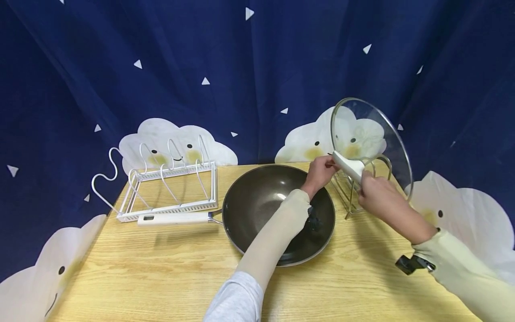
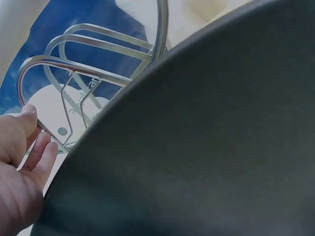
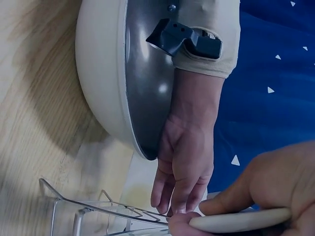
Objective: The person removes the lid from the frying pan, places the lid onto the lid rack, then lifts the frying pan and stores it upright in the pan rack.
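Note:
My right hand (image 1: 380,194) grips the white handle (image 1: 349,167) of a round glass lid (image 1: 372,127) with a metal rim. The lid is tilted up on edge over the small metal wire rack (image 1: 349,193) at the table's right. With thumb and fingers my left hand (image 1: 320,173) pinches a wire loop of that rack, as the left wrist view shows on the rack's rounded loop (image 2: 74,64). My left forearm reaches across the dark-lined wok (image 1: 257,201), which sits mid-table. In the right wrist view, my right hand (image 3: 280,187) is close to my left hand (image 3: 189,152).
A white wire rack (image 1: 169,206) with several curved dividers stands at the back left. The wok's white handle (image 1: 175,218) points left, in front of that rack. Behind the wooden table (image 1: 161,273) hangs a dark blue curtain (image 1: 257,89) with cloud shapes.

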A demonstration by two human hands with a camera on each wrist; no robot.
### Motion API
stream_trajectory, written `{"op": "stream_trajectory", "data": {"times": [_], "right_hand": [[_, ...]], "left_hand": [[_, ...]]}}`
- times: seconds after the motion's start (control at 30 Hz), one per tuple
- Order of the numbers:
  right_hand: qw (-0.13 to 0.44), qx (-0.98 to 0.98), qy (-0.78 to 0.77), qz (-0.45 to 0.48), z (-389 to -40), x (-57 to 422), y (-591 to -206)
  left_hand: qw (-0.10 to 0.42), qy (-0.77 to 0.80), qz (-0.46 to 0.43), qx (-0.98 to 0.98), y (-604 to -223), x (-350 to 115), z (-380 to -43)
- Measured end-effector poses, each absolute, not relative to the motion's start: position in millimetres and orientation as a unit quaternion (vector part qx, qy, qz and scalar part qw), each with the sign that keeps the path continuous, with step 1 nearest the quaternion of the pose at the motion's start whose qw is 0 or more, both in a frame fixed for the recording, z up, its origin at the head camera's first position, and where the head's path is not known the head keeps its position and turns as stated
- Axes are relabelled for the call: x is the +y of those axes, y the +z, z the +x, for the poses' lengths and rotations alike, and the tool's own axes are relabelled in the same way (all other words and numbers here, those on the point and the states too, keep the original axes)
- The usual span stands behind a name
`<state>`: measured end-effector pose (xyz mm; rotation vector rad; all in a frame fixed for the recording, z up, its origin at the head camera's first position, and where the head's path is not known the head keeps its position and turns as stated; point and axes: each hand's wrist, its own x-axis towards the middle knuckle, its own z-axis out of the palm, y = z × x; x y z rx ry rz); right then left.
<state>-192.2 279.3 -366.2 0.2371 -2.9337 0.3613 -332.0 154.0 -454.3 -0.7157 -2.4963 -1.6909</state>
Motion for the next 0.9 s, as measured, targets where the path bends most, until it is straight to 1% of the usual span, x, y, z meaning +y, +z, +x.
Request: {"op": "stream_trajectory", "data": {"times": [0.27,0.5,0.77,0.9], "right_hand": [[0.087,-0.985,0.127,0.074,-193.3,277.1,-369.1],[0.071,-0.987,0.133,0.06,-192.1,273.3,-371.4],[0.095,-0.985,0.131,0.052,-192.8,269.1,-374.5],[0.091,-0.985,0.141,0.037,-191.2,267.7,-375.4]], "left_hand": [[0.036,-0.545,-0.225,-0.807,-451.9,153.8,-329.6],[0.021,-0.544,-0.216,-0.811,-451.3,153.5,-330.8],[0.0,-0.542,-0.229,-0.808,-449.6,150.4,-332.0],[-0.013,-0.561,-0.239,-0.792,-448.3,143.8,-328.3]]}}
